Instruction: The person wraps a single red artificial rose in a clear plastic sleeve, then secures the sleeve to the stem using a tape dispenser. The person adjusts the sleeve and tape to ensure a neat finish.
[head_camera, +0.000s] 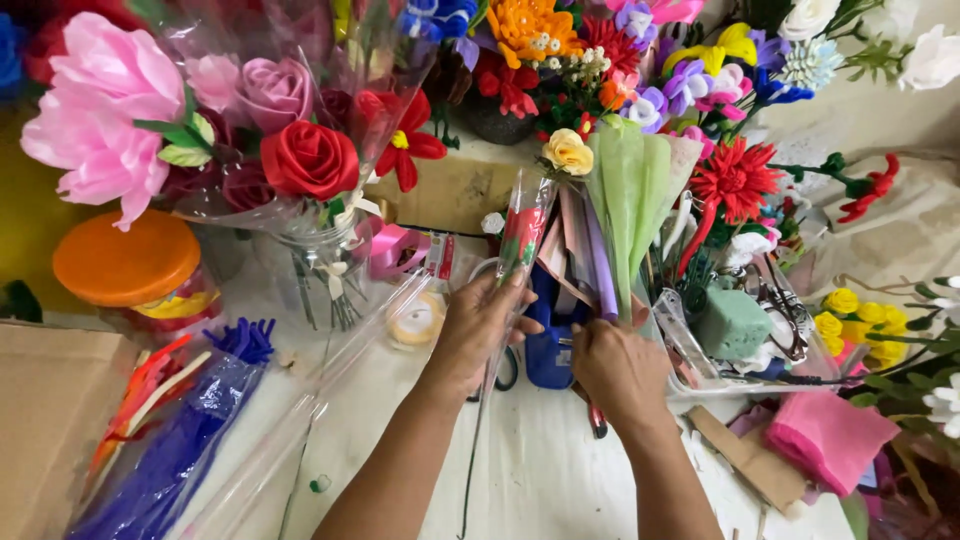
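Left hand (478, 325) grips the wrapped red flower (522, 232), which rises above it.

One large pink fabric peony (95, 110), one mauve ribbon rose (272, 92) and one red ribbon rose (308, 160) stand together in one clear glass jar (325, 255). There is one orange-lidded plastic tub (128, 262), one green foam block (733, 323) and one clear-sleeved red flower stem (522, 235). Two hands show: the left hand (478, 330) and the right hand (620, 370); the small flowers behind are too crowded to count.
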